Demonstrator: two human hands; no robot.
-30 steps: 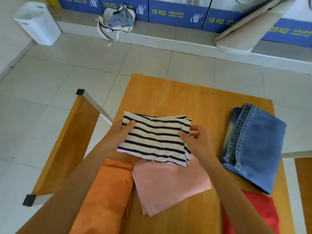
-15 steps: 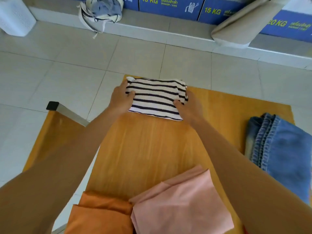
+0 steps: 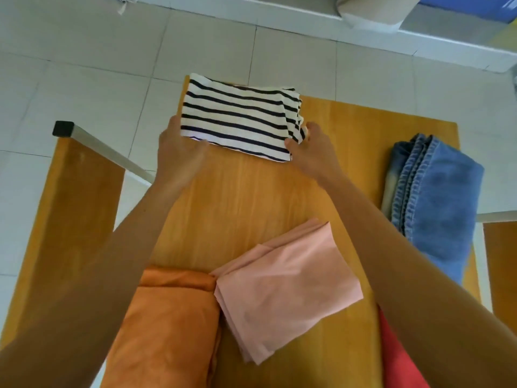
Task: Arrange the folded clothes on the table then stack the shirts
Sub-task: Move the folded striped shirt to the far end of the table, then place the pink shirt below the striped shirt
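our left hand (image 3: 179, 152) and right hand (image 3: 313, 148) lay at the near corners of the striped shirt (image 3: 240, 119) on the far left of the tabletop (image 3: 240, 197). whether our fingers pinched it, we could not tell. the pink shirt (image 3: 282, 287) lay near, beside the orange one (image 3: 167, 326).

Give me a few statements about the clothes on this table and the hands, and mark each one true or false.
1. The striped shirt lies at the table's far edge. True.
2. The left hand holds the folded jeans. False: it is at the striped shirt's near left corner; the jeans lie untouched.
3. The pink garment lies beside the orange garment. True.
4. The right hand rests on the pink garment. False: it is at the striped shirt's right edge.
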